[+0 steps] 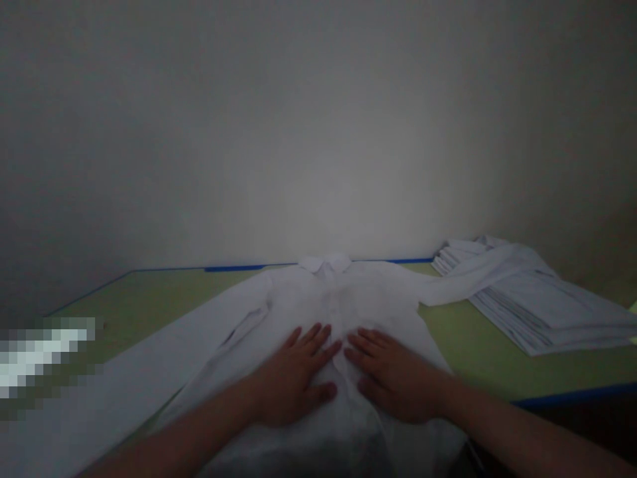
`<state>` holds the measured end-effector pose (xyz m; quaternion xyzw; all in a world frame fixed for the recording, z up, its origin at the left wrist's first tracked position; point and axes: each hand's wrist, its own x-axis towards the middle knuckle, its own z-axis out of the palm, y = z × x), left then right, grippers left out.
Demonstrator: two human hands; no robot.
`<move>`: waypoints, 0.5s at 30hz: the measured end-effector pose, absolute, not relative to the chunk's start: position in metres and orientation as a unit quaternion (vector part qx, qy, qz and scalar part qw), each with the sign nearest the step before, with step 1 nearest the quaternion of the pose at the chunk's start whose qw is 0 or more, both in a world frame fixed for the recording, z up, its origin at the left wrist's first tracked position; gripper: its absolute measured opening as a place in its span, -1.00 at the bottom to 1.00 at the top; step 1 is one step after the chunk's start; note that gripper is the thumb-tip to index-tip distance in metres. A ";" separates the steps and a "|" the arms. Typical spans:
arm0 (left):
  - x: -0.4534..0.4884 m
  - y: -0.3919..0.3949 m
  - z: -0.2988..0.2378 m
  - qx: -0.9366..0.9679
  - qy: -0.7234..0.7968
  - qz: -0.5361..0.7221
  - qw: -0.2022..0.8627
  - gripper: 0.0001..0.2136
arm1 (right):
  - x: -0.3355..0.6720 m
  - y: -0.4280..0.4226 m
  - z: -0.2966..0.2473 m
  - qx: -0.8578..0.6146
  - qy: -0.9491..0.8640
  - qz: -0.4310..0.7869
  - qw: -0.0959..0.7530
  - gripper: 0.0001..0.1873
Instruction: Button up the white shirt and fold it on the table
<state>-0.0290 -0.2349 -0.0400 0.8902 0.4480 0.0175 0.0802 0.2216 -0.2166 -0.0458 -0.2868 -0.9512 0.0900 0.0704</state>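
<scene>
A white long-sleeved shirt (378,292) lies spread front side up on a green table, its collar at the far edge. My left hand (298,378) rests flat on the shirt's front, just left of the button line, fingers stretched out. Just right of that line, my right hand (393,375) lies flat too, its fingers pointing inward. The fingertips of both hands come close together at the middle. One sleeve runs down to the near left; the other reaches right, over a stack of folded clothes. The shirt's lower hem is dim and partly hidden by my forearms.
A stack of folded white clothes (557,305) stands on the right of the green table (478,352). Blue edging (572,395) runs along the table's border. Behind it rises a plain grey wall (318,133). A blurred-out pixelated patch covers the left edge.
</scene>
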 end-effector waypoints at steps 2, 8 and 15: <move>-0.032 -0.218 -0.041 0.891 0.449 0.011 0.066 -0.34 | 0.220 -0.194 -0.047 -0.274 -0.956 0.089 0.055 -0.40; -0.044 -0.160 -0.044 0.890 0.454 -0.008 0.043 -0.12 | 0.203 -0.132 -0.046 -0.262 -0.961 0.076 0.057 -0.38; -0.045 -0.148 -0.027 0.855 0.514 0.049 0.050 -0.07 | 0.190 -0.122 -0.030 -0.317 -0.938 0.030 0.136 -0.48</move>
